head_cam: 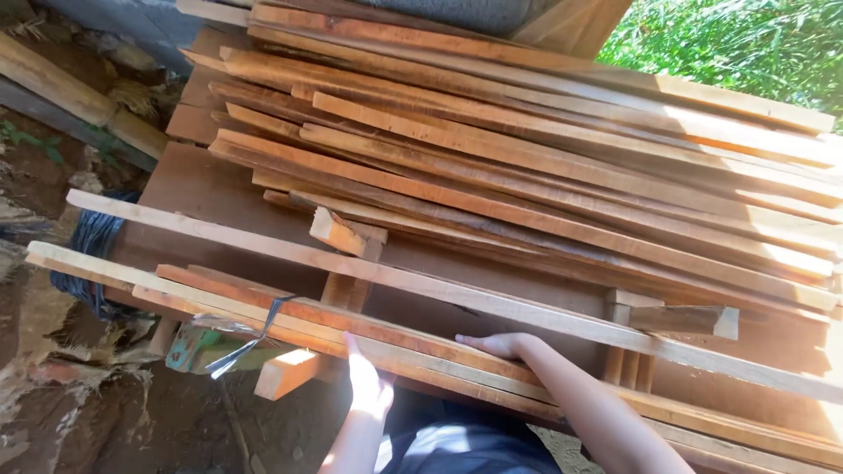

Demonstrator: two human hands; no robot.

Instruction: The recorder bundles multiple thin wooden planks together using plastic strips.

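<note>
A big pile of long reddish-brown wooden slats [527, 167] lies across a brown board table [202, 189]. A few long slats [290, 307] run along the near edge. My left hand [369, 386] is in bright sun, with fingers stretched up against the front edge of those near slats. My right hand [496, 344] lies flat on top of the same near slats, fingers pointing left, and nothing is gripped in it. A pale long slat [219, 230] lies just beyond my right hand.
A short wood offcut [338, 231] sits on the slats at centre, another block [694, 321] at right. Below the near edge are a pale wood block [285, 370], a grey strap [250, 338] and a teal object [189, 347]. A dark coil [92, 254] hangs left. Foliage [746, 44] is far right.
</note>
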